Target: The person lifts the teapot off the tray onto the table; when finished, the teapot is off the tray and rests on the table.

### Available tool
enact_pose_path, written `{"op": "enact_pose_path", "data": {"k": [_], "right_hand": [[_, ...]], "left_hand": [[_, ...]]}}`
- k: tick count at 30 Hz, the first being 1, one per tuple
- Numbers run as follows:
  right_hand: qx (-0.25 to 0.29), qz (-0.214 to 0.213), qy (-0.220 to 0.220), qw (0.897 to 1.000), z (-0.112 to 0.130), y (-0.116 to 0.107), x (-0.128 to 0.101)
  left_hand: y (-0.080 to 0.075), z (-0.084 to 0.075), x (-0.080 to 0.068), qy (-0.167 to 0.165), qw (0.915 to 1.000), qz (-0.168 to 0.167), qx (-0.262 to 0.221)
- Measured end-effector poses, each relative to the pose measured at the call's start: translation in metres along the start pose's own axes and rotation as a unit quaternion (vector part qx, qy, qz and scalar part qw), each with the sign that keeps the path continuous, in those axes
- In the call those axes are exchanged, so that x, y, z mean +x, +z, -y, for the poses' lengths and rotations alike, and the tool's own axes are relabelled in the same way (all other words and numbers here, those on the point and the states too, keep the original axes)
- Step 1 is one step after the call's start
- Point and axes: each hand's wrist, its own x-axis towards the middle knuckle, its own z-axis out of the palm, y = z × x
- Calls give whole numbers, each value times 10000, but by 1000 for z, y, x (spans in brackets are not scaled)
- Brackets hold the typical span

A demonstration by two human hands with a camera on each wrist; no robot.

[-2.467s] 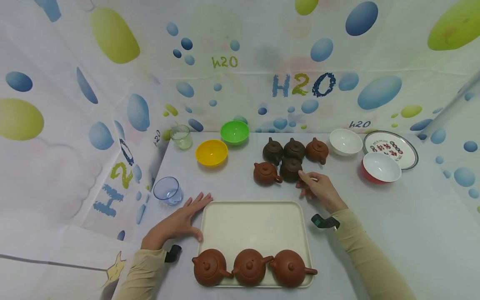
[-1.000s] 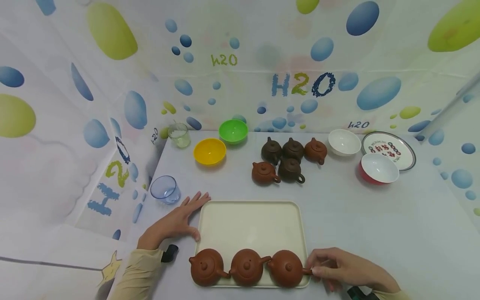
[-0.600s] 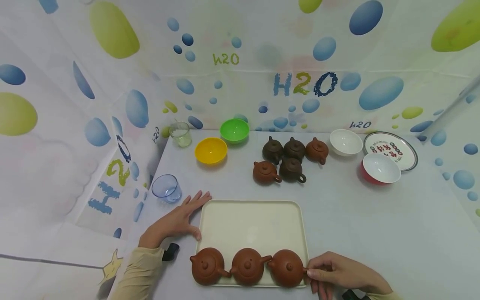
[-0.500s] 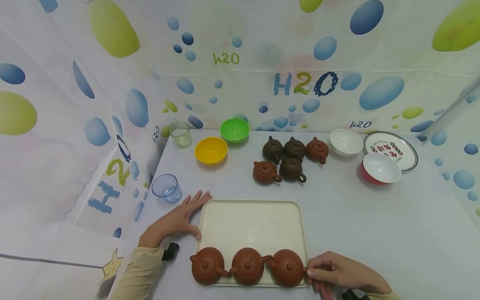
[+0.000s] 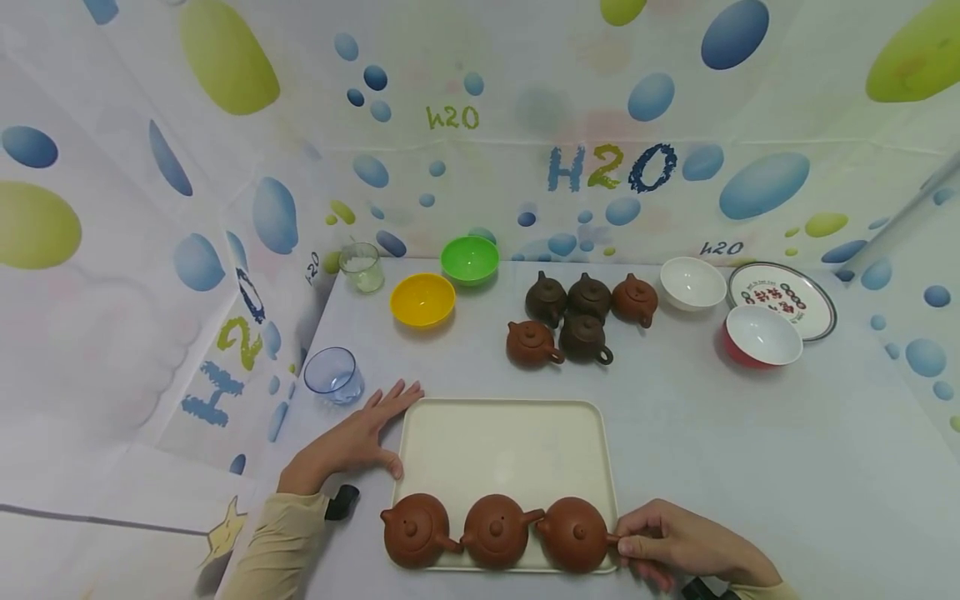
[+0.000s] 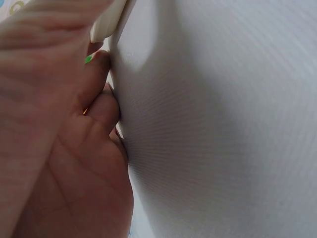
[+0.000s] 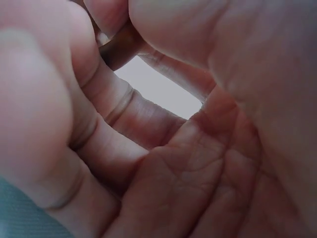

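Teapots (image 5: 495, 532), three, stand along the near edge of the cream tray (image 5: 504, 442). The right hand (image 5: 675, 546) pinches the handle of the rightmost teapot (image 5: 576, 534); the left hand (image 5: 352, 442) lies flat, fingers straight, against the tray's left rim. Five more teapots (image 5: 577, 321) cluster unobstructed beyond the tray, apart from it.

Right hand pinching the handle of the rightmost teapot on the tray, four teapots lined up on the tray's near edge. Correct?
Not quite: the head view shows three teapots on the tray, not four. The right hand does pinch the handle of the rightmost teapot on the near edge.
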Motion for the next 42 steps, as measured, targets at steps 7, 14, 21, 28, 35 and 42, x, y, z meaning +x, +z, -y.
{"op": "enact_pose_path", "data": {"k": [7, 14, 21, 28, 35, 42], "right_hand": [[-73, -28, -37, 10000, 4, 0, 0], [-357, -135, 37, 9993, 11, 2, 0], [-548, -254, -49, 9982, 13, 3, 0], [-608, -484, -196, 9968, 13, 5, -1], [-609, -550, -485, 9954, 10, 4, -1], [-683, -757, -381, 9941, 10, 3, -3]], "left_hand": [[-1, -2, -1, -12, 10000, -17, 1], [-1, -2, -2, 55, 10000, -33, 19], [-1, 0, -2, -100, 9999, 12, 14], [0, 2, -2, 141, 9998, -77, 85], [0, 1, -3, 41, 10000, -57, 36], [0, 0, -3, 72, 10000, -55, 43]]}}
